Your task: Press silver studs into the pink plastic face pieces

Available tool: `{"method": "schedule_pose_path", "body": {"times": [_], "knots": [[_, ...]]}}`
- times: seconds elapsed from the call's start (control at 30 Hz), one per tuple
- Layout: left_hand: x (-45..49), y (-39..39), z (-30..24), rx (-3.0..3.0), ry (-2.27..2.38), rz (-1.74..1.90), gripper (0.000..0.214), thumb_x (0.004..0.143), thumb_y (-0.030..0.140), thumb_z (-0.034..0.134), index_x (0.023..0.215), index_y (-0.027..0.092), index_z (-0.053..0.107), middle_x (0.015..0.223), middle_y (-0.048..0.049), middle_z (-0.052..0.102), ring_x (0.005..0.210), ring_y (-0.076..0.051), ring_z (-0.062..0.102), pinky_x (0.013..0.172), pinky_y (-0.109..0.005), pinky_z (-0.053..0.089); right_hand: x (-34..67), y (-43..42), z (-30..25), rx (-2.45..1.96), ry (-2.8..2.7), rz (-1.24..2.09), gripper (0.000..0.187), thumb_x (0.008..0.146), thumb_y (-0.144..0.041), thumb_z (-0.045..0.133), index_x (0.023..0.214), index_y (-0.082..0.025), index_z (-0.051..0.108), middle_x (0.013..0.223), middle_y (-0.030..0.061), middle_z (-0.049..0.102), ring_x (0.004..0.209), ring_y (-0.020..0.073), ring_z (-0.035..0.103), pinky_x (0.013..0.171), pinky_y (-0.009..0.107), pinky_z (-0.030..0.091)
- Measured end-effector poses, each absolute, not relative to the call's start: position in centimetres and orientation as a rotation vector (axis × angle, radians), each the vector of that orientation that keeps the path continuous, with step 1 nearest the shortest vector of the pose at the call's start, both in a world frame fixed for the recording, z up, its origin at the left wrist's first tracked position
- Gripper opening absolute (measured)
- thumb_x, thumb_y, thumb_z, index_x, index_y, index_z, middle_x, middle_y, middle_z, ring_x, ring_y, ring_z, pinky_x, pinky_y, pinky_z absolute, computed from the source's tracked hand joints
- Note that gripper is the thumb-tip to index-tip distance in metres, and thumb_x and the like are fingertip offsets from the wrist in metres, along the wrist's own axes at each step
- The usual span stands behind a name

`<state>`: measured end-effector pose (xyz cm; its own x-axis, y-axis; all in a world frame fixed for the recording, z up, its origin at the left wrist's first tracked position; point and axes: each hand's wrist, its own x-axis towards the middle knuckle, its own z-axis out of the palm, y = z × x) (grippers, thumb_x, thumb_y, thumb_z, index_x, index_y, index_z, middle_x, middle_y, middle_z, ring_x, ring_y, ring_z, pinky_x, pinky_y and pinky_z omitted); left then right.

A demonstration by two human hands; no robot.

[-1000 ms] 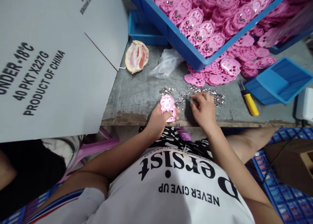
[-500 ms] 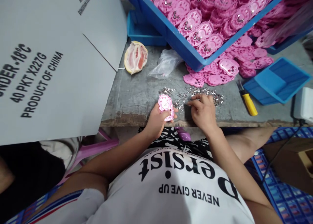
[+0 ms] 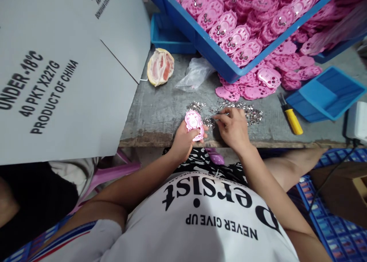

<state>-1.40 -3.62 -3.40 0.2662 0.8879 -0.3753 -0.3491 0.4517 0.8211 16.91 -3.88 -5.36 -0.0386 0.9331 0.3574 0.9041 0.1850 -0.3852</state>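
My left hand (image 3: pixel 183 139) is closed around a pink plastic casing piece (image 3: pixel 195 124), thumb across its lower part. The piece is tilted up near the table's front edge, its moulded side facing me. My right hand (image 3: pixel 233 128) is over the small shiny metal parts (image 3: pixel 254 115), a little to the right of the casing piece. Its thumb and forefinger come together in a pinch; whatever is between them is too small to make out. More metal parts lie scattered between the two hands and just beyond the casing piece.
A large blue bin (image 3: pixel 237 73) full of pink pieces stands at the back, with loose pink pieces (image 3: pixel 252 90) before it. Rightward are a yellow-handled screwdriver (image 3: pixel 293 120) and a blue tray (image 3: pixel 315 96). A cut pomelo (image 3: pixel 160 67), plastic bag (image 3: pixel 195 75) and large carton (image 3: pixel 71 82) are leftward.
My right hand has shifted slightly left, closer to the casing piece, over the metal parts. My left hand keeps holding the casing piece in nearly the same place.
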Motion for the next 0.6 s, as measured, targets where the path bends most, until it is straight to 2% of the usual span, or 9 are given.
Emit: {"method": "schedule_pose_path", "body": {"times": [0.13,0.33,0.6], "knots": [[-1.5,-3.8,-3.6,0.660,0.948,0.982,0.043,0.069,0.020,0.070,0.108,0.017,0.053,0.089,-0.0038,0.073,0.068,-0.016,0.066,0.058,-0.028,0.044,16.5,-4.4,-5.1,-1.632,-2.119,0.156,0.035,0.089,-0.010,0.056,0.104,-0.030,0.080,0.121,0.0093,0.062,0.104,0.0306,0.045,0.087,0.048,0.041],[-1.6,-3.7,-3.7,0.650,0.941,0.972,0.041,0.069,0.022,0.071,0.105,0.019,0.054,0.093,-0.0056,0.074,0.072,-0.018,0.067,0.061,-0.029,0.043,18.4,-5.4,-5.2,-1.722,-1.930,0.054,0.036,0.085,-0.006,0.051,0.085,-0.026,0.081,0.111,0.0093,0.066,0.095,0.0284,0.047,0.082,0.048,0.045],[-1.8,-3.8,-3.7,0.628,0.943,0.994,0.043,0.069,0.020,0.069,0.109,0.019,0.053,0.091,-0.0047,0.074,0.070,-0.018,0.067,0.059,-0.029,0.043,18.0,-6.9,-5.1,-1.661,-2.047,0.114,0.033,0.086,-0.007,0.055,0.091,-0.027,0.081,0.114,0.0094,0.067,0.098,0.0290,0.047,0.082,0.047,0.044]]}}
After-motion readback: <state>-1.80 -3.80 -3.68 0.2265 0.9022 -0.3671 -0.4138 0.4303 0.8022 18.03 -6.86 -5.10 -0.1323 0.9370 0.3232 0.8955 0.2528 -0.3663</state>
